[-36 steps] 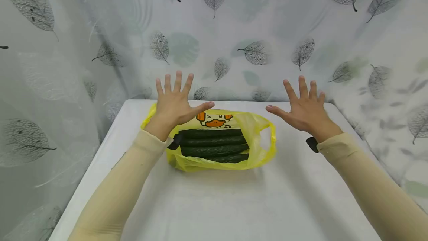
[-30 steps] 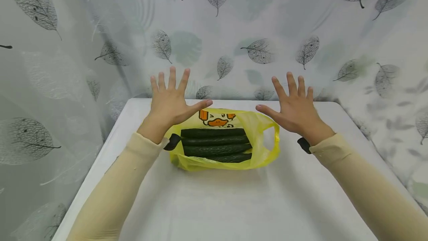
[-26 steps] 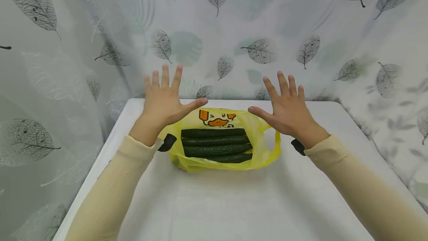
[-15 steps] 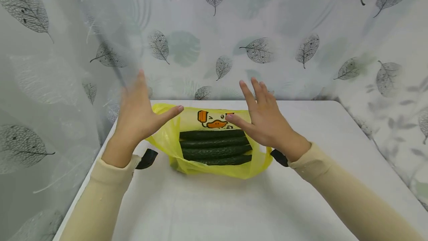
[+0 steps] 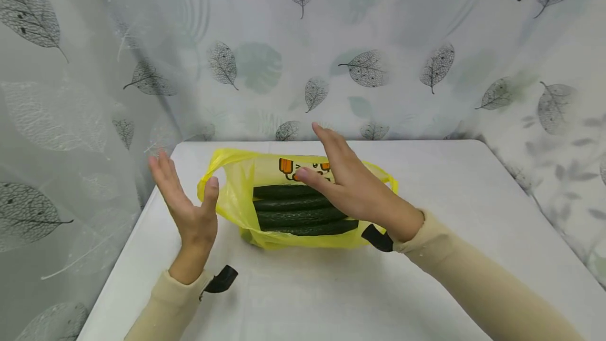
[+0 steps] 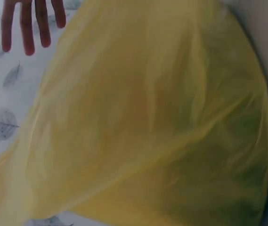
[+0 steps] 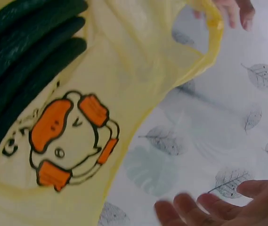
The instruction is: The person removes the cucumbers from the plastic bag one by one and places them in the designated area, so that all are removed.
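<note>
A yellow plastic bag lies on its side with its mouth toward me, a cartoon duck face printed inside view. Several dark green cucumbers lie stacked in it. My left hand is raised at the bag's left handle, fingers straight and thumb apart, holding nothing. Stretched over the bag's right part, my right hand has extended fingers and covers some of the print and cucumber ends. In the left wrist view the bag's yellow film fills most of the frame. The right wrist view shows relaxed right-hand fingers apart from the bag.
The bag rests on a white table toward its far edge. A pale curtain printed with leaves hangs behind and along both sides. Black bands sit at both wrists, under beige sleeves.
Both hands have moved from above the table's far side. The left hand went left and down toward the bag's left handle; the right hand swung left over the bag.
</note>
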{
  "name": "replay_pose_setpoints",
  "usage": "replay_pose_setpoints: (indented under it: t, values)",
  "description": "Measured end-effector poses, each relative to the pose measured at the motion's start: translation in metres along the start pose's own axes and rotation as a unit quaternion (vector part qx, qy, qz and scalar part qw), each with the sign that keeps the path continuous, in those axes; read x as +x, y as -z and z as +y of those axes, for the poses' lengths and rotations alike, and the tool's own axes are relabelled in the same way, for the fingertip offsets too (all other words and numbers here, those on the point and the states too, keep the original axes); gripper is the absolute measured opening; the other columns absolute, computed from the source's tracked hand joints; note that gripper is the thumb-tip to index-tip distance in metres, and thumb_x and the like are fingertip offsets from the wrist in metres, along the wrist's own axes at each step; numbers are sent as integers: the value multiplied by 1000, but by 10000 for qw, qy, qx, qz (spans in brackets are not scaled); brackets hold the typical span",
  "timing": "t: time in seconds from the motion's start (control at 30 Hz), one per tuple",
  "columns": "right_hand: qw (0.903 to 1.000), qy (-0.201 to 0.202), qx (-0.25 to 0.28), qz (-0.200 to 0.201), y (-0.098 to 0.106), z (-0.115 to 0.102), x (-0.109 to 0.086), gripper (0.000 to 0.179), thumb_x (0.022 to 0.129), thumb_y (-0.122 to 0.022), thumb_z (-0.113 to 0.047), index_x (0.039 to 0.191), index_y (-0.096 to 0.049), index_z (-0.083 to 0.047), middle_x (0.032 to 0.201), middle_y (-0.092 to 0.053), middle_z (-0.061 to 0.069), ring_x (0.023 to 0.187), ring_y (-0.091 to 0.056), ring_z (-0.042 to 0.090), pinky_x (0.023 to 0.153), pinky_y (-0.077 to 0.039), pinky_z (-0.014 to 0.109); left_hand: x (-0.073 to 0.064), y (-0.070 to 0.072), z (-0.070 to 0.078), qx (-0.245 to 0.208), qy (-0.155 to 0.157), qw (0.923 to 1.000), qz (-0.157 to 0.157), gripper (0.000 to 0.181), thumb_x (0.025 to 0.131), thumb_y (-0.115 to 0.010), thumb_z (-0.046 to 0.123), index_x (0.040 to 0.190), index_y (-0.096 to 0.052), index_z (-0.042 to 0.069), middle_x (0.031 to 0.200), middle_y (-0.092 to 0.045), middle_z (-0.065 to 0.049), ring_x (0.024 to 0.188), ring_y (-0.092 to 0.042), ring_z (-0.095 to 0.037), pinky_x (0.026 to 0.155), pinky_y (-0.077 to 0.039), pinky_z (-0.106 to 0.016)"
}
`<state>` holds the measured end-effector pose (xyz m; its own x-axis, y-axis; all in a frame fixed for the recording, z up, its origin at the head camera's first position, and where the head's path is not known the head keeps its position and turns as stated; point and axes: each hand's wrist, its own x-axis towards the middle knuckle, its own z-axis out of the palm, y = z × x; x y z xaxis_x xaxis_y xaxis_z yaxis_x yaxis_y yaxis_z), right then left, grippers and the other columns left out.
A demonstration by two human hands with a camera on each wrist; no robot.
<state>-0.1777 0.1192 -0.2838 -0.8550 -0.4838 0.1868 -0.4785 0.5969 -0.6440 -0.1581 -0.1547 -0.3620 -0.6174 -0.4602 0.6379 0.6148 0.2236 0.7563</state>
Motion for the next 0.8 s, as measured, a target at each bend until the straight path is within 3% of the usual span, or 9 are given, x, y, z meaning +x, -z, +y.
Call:
replay_pose_setpoints:
  t: [0.13,0.27,0.43,0.63,0.8]
  values:
    - [9956,-91,917,-163,-4,-3,1,73,100,-47,-60,161,-16,-33,156,-30,-6,134,-42,15,104,-40,47,-21,0,-23,-923,989,9907,155,101,86,-67,17,160,-1,4,166,-17,-7,152,-14,-19,120,-9,-31]
    - [9827,-224,1789,-420,-9,-5,4,65,102,-48,-53,158,-31,-25,147,-46,-3,128,-51,18,102,-43,47,-41,-3,-32,-1154,1683,9790,-5,96,90,-67,15,161,-3,10,165,-16,-1,150,-16,-14,118,-18,-29]
    - [9601,-386,2659,-771,-15,-6,8,56,104,-49,-43,150,-45,-11,138,-57,7,124,-57,27,98,-48,45,-52,-9,-32,-1259,2368,9632,-168,87,92,-68,5,160,-15,13,165,-18,1,148,-24,-15,108,-37,-25]
    - [9497,-814,2780,-1192,-25,-1,12,52,104,-53,-39,145,-51,-8,132,-62,8,119,-60,24,95,-51,41,-55,-14,-32,-820,2828,9553,-261,93,84,-66,-10,159,-16,9,163,-26,2,142,-33,-16,101,-40,-20]
    - [9542,-970,2543,-1244,-41,11,18,48,102,-58,-35,143,-55,-9,130,-64,6,115,-62,23,93,-52,42,-58,-18,-30,-555,2813,9572,-400,96,76,-56,-21,159,-17,7,161,-28,1,135,-36,-18,95,-39,-18]
